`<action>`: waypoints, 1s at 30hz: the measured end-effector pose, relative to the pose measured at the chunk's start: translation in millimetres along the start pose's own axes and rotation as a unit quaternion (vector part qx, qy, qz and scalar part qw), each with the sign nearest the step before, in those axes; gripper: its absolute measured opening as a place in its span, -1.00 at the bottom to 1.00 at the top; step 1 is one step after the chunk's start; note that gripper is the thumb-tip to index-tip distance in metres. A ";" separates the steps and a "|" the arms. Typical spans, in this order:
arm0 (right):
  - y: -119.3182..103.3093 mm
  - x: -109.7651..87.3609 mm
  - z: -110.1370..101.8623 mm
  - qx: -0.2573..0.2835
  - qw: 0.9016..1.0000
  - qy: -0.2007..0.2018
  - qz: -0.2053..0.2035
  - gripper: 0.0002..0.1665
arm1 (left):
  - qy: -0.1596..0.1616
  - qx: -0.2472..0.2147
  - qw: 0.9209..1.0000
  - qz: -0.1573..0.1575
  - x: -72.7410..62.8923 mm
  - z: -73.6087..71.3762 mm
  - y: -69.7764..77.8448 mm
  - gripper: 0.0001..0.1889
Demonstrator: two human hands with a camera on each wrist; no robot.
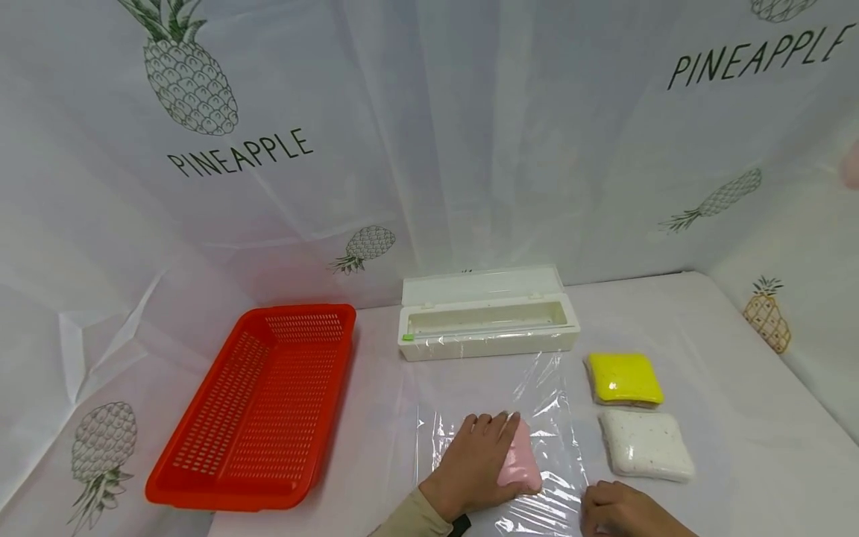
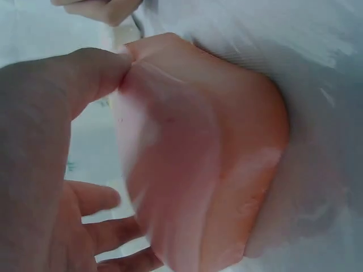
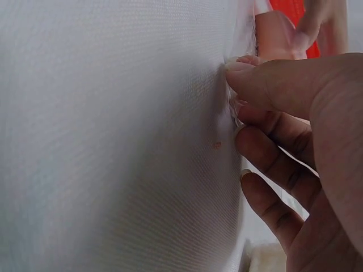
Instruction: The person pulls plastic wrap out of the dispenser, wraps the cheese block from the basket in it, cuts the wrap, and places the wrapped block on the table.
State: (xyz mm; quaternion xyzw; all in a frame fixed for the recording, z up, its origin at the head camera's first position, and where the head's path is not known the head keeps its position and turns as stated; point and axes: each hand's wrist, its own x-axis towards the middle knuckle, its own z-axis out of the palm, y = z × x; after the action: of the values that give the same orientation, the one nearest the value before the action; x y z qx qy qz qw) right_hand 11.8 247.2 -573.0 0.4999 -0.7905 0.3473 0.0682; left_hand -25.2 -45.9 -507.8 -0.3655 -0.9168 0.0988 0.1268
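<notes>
A soft-looking pink block [image 1: 520,461] lies on a sheet of clear plastic wrap [image 1: 546,406] spread over the table. My left hand [image 1: 473,466] holds this block, thumb at its near edge and fingers over its far side; the left wrist view shows the thumb and fingers around the pink block [image 2: 187,153]. To the right, my right hand [image 1: 620,511] is at the wrap's right edge. In the right wrist view, thumb and forefinger of the right hand [image 3: 283,119] pinch that edge close to the tabletop, the other fingers bent.
Behind the wrap stands a white cling film dispenser [image 1: 490,345], lid up, with film running from its front. A red plastic basket [image 1: 322,395] is on the left. On the right lie a yellow block [image 1: 625,378] and a white block [image 1: 647,445], both shiny as if wrapped.
</notes>
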 end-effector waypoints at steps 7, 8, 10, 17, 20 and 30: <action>-0.6 0.1 0.5 -0.008 1.000 0.007 -0.011 -0.55 | 0.040 -0.093 0.995 -0.015 -32.9 -0.2 -14.3 -0.12; -0.7 -0.1 0.2 -0.009 1.000 0.006 -0.010 -0.54 | 0.041 -0.095 0.995 -0.007 -41.4 -1.4 -18.0 -0.18; -1.0 -1.3 -1.0 -0.008 1.000 0.001 -0.003 -0.54 | 0.029 -0.097 0.995 0.019 -59.7 -1.4 -25.5 -0.26; -2.1 -3.6 -5.4 -0.004 1.000 0.005 0.010 -0.51 | -0.065 -0.109 0.989 0.079 -113.3 20.4 -36.4 -0.49; -3.9 -2.5 -10.2 0.002 1.000 0.010 0.021 -0.48 | -0.066 -0.123 0.987 0.081 -120.9 24.8 -38.2 -0.69; -10.6 7.0 -33.3 0.032 0.993 0.016 0.114 -0.49 | 0.151 -0.122 0.980 0.032 -120.8 27.1 -46.4 -0.77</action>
State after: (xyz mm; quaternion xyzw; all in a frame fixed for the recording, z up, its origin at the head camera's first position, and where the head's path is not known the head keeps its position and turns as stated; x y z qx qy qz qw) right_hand 9.3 259.8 -539.8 0.4031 -0.8297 0.3853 0.0249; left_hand 21.3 -165.4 -540.1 -0.4179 -0.8801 -0.0668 0.2152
